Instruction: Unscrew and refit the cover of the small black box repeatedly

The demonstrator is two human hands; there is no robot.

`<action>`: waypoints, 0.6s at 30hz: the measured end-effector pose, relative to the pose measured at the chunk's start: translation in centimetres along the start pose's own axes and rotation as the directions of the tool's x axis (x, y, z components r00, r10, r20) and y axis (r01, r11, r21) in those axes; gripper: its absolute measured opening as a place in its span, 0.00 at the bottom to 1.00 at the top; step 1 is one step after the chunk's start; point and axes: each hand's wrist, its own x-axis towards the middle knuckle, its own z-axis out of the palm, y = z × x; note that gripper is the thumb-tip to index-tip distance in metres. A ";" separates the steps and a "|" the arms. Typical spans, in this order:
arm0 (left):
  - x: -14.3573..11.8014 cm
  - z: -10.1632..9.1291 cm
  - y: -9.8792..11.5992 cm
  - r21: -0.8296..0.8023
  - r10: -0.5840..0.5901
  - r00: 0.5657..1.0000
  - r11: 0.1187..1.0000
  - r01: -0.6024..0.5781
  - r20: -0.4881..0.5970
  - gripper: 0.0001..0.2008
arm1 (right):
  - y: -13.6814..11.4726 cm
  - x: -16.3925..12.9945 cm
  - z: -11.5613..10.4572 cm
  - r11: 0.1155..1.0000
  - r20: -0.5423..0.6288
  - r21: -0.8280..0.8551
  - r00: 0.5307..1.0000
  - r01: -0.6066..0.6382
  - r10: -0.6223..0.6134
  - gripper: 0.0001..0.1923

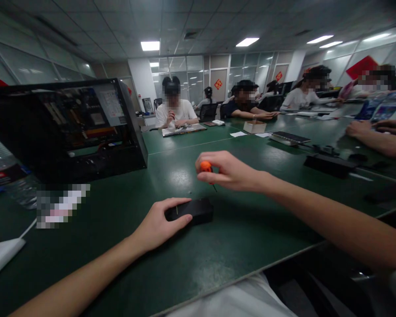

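A small black box [198, 210] lies flat on the green table [125, 246] in front of me. My left hand [160, 222] rests on its left end, thumb and fingers around it. Just above and to the right, my right hand [229, 171] is closed around a small screwdriver with an orange handle [205, 167]; its thin dark shaft points down toward the table, a little above the box's right end.
An open black computer case [66, 130] stands at the left. A plastic water bottle [6, 176] sits at the far left. Black devices [330, 164] and another person's forearms [376, 136] lie to the right. Several people sit along the far side.
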 end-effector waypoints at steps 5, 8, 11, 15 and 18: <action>-0.2 -0.2 -0.3 0.042 0.088 0.996 0.995 -0.089 0.019 0.21 | -4.1 3.2 -4.4 0.993 0.024 0.117 0.999 0.025 -0.028 0.16; -0.3 -0.3 -0.5 0.058 0.112 0.993 0.992 -0.114 0.045 0.21 | -5.9 5.0 -6.3 0.989 0.399 0.142 0.913 0.034 -0.089 0.11; -0.3 -0.3 -0.7 0.052 0.108 0.993 0.993 -0.110 0.051 0.21 | -7.0 6.2 -7.1 0.992 0.621 0.102 0.773 0.078 -0.125 0.06; -0.4 -0.2 -0.9 0.035 0.119 0.992 0.992 -0.121 0.042 0.20 | -7.8 6.9 -6.6 0.994 0.609 0.043 0.786 0.104 -0.109 0.06; -0.5 -0.2 -1.0 0.046 0.123 0.991 0.991 -0.125 0.042 0.20 | -7.9 7.0 -6.0 0.997 0.560 0.031 0.824 0.076 -0.080 0.06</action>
